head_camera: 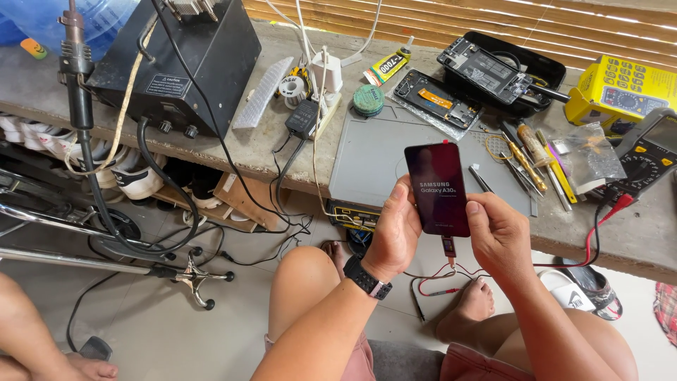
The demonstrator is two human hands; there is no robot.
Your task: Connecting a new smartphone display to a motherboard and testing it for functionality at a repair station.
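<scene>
Both hands grip the phone (437, 189) upright over the grey mat (367, 166): left hand (395, 233) on its left edge, right hand (497, 236) on the right. Screen lit, small plug (448, 246) in the bottom port; I'd keep the grip on the edges and leave the red wires (451, 271) slack

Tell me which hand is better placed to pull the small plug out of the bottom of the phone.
Right, probably. The right hand sits lower, nearest the plug, while the left hand has a grip on the phone's side.
</scene>
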